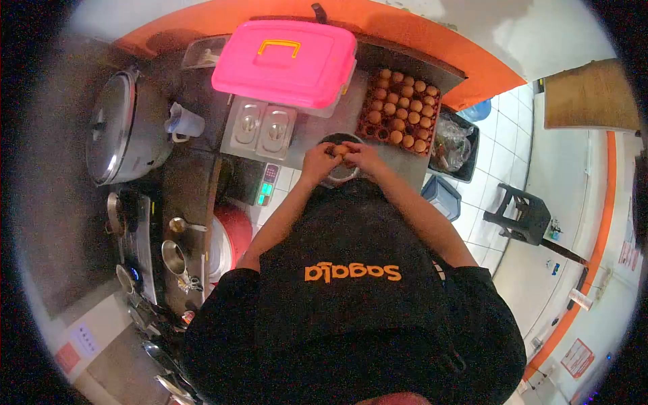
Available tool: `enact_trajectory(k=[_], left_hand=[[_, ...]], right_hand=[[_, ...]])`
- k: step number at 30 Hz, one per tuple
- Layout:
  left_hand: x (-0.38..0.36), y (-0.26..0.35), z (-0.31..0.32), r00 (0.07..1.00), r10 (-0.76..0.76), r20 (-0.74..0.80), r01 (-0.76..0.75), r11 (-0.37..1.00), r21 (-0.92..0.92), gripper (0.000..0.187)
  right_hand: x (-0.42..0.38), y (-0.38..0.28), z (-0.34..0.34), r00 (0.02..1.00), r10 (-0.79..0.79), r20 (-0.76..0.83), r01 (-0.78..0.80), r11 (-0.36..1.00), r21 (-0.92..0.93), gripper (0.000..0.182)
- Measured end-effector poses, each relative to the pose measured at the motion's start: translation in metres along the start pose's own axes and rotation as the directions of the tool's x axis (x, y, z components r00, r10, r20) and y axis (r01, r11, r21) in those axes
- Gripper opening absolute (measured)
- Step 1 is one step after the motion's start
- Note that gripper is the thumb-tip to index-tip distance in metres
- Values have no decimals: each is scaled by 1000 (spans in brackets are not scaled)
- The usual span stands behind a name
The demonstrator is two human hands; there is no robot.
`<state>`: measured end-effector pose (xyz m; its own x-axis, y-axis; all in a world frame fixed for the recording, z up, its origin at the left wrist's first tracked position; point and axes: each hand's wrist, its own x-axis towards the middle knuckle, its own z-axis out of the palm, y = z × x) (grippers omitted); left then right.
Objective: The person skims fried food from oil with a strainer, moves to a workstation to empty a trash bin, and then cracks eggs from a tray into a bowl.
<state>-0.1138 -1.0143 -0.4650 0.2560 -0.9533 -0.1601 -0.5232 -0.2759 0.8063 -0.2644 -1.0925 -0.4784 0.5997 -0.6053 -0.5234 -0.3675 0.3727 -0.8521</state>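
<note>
Both hands meet over a round bowl (pixel 342 177) at the counter's front edge. Between their fingertips is a brown egg (pixel 341 150). My left hand (pixel 320 163) closes on the egg from the left side, and my right hand (pixel 364 157) closes on it from the right. Whether the shell is cracked cannot be made out. Just right of the hands stands a red tray (pixel 370 128) holding several brown eggs. Two lidded metal containers (pixel 275 132) sit to the left of the hands.
Behind the metal containers is a pink lidded box (pixel 290 64). A scale with a lit display (pixel 265 194) is at lower left. Farther left are a large pot (pixel 111 128) and a jug (pixel 184 123). A black stool (pixel 518 214) and grey bin (pixel 442 197) stand right.
</note>
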Motion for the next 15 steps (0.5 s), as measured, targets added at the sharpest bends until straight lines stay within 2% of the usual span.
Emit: enact_trajectory(k=[1,6,8,11,14,15], left_hand=[[1,1,1,1000,-7,-9,8,1000,28,39],[5,-4,8,1000,-23,-15,24,998,65,38],[6,-7,10,997,35,-70,-27,993,111,33],[7,-10,9,995,102,9,-102,979,176,31],[7,-5,9,999,53,7,-54,978,203,30],[7,-3,8,999,51,7,-51,978,202,30]], right_hand=[[1,0,1,998,-55,-23,49,977,-206,46],[0,-5,5,998,-22,-58,15,992,-122,46],[6,1,6,998,-22,-66,14,992,-124,46],[14,13,5,997,1,-79,-8,996,-93,45],[8,3,4,997,-24,-67,10,981,-196,44],[0,-12,5,995,31,-98,-51,975,-215,44]])
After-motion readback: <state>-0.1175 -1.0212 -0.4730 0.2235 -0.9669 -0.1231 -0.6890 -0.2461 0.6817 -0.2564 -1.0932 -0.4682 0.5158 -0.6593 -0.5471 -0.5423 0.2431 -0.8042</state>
